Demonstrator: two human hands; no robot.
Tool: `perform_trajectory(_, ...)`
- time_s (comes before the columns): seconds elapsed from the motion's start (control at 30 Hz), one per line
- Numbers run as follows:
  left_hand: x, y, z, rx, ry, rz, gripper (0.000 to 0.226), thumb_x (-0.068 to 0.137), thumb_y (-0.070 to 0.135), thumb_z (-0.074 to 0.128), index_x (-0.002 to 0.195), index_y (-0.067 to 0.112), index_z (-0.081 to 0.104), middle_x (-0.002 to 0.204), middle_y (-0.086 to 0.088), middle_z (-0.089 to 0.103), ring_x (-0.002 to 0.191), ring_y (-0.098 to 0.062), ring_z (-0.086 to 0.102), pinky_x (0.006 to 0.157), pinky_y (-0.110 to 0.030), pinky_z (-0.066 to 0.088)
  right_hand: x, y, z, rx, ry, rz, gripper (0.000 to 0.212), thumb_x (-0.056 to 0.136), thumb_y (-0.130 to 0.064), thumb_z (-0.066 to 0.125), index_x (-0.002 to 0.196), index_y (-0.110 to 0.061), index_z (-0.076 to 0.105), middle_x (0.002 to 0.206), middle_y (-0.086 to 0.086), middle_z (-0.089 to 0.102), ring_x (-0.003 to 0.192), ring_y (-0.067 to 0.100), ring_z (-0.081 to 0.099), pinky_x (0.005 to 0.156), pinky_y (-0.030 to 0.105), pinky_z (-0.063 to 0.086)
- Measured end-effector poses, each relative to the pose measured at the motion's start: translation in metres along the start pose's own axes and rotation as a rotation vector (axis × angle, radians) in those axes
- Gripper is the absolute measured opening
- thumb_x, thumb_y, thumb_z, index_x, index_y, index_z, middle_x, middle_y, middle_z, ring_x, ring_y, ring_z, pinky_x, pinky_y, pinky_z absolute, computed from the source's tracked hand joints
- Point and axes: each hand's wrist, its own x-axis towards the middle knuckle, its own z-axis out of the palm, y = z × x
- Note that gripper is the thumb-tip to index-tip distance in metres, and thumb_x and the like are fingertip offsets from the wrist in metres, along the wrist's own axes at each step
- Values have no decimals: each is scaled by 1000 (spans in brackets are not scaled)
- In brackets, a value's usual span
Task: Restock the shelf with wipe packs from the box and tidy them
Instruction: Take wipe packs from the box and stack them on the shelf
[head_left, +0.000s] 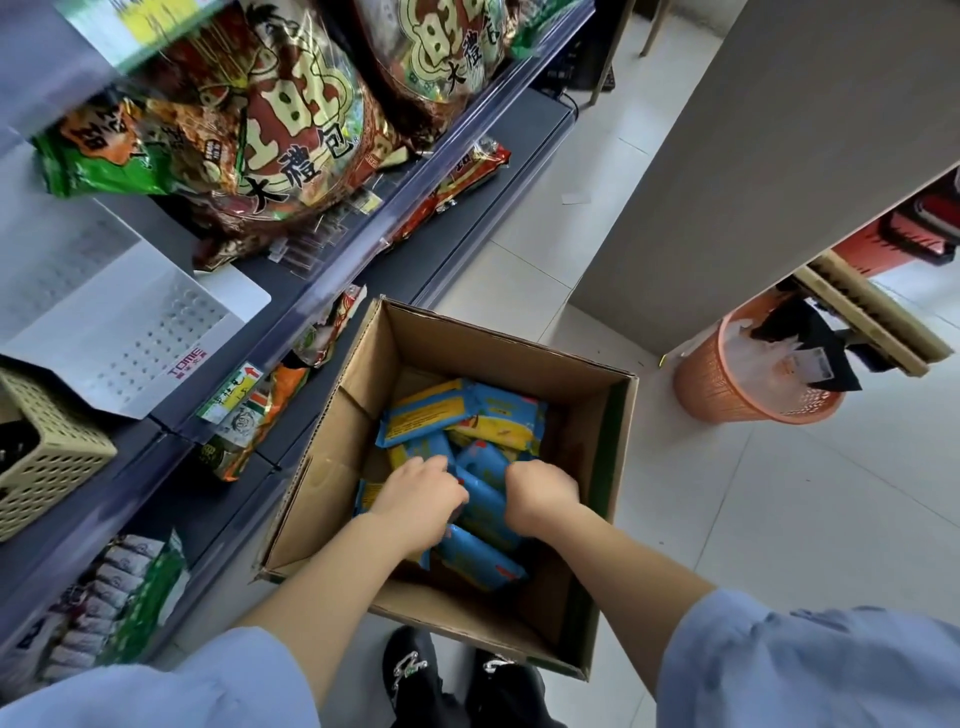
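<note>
Dark grey metal shelf unit (519, 156) at L carries white perforated plastic tray (130, 332), prob. the restock slot. Open brown cardboard box (587, 415) stands on floor just beside shelf, for short reach. Blue-and-yellow soft wipe packs (467, 415) lie loose inside. L hand (421, 493) and R hand (540, 493), fingers curled, grip packs. Pale tiled floor (779, 519); orange mesh plastic basket (711, 395) at far R.

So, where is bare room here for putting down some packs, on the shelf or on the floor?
The white tray, between the beige basket and the snack bags, looks bare. The floor tiles right of the box, up to the orange bin, are free too. Inside the box it is crowded: wipe packs, left hand and right hand.
</note>
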Motion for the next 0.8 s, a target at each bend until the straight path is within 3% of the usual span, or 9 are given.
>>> perform_trajectory(0.17,-22,2,-17,-286,91,-94,11,86,28,65,83,27,54,93,4,49,91,-20,51,75,-32,43,-14,5,-23,167,113,-11,32,87,-22,58,118,-17,58,116,7,62,106,30,61,80,35,50)
perform_trajectory(0.3,-40,2,-45,-474,153,-159,11,91,25,58,91,30,48,97,7,60,88,-18,57,72,-36,48,-33,6,-48,197,241,-21,31,91,-24,53,120,-23,63,122,6,61,111,29,59,88,34,49)
perform_trajectory(0.43,-58,-1,-72,-736,279,-236,9,94,19,55,98,26,58,113,8,60,103,-14,57,88,-34,48,-51,7,-76,293,307,3,29,95,-24,51,121,-25,64,122,4,64,112,27,59,86,34,50)
perform_trajectory(0.57,-89,-9,-103,-857,440,-339,7,93,23,57,96,29,59,102,7,62,93,-13,57,73,-30,47,-74,3,-110,425,374,-5,29,95,-28,54,122,-29,65,121,-1,66,110,22,60,84,31,51)
perform_trajectory(0.67,-113,-16,-126,-918,560,-395,8,91,21,60,93,28,58,94,6,61,89,-15,57,79,-36,51,-92,-5,-136,466,401,-54,29,94,-29,57,122,-25,65,119,1,66,106,21,61,79,26,46)
perform_trajectory(0.8,-149,-25,-154,-974,711,-469,16,91,12,59,88,27,62,91,10,62,90,-14,57,79,-31,47,-117,-20,-168,524,399,-136,27,91,-27,63,117,-22,66,113,4,66,85,21,60,68,21,38)
